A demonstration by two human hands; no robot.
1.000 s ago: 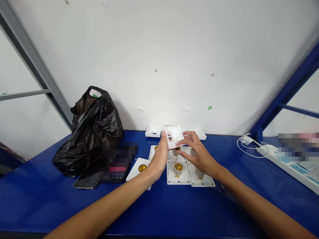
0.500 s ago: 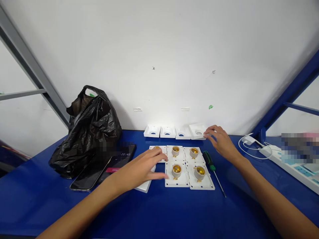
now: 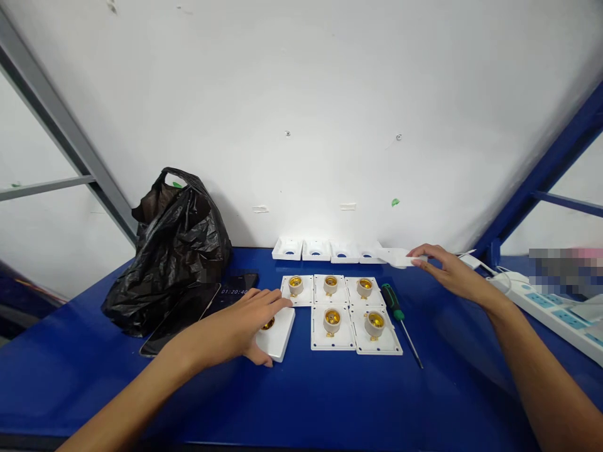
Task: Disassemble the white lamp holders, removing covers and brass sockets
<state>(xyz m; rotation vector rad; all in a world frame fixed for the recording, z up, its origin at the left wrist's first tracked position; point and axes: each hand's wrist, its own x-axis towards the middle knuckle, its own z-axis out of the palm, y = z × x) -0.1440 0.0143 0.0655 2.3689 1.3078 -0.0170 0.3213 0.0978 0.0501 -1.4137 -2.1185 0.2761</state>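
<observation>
My left hand (image 3: 257,320) spans a white square lamp holder (image 3: 280,339) with its cover on, thumb at the near edge and fingers at the far edge. Part of its brass socket shows under the palm. Pinched in my right hand (image 3: 440,270) is a white square cover (image 3: 396,257), held tilted above the table at the right end of the cover row. Several more hollow white covers (image 3: 316,250) line the wall. Between my hands lie several white base plates (image 3: 342,339), each bearing a round brass-lined socket (image 3: 331,320).
A green-handled screwdriver (image 3: 400,317) lies right of the plates. At left stand a black plastic bag (image 3: 181,251) and two phones, one showing digits (image 3: 233,291). A white power strip (image 3: 556,307) with a cable lies at right on the blue table (image 3: 330,402).
My left hand has moved left and down onto the covered lamp holder. My right hand has drawn the end cover off the row, to the right.
</observation>
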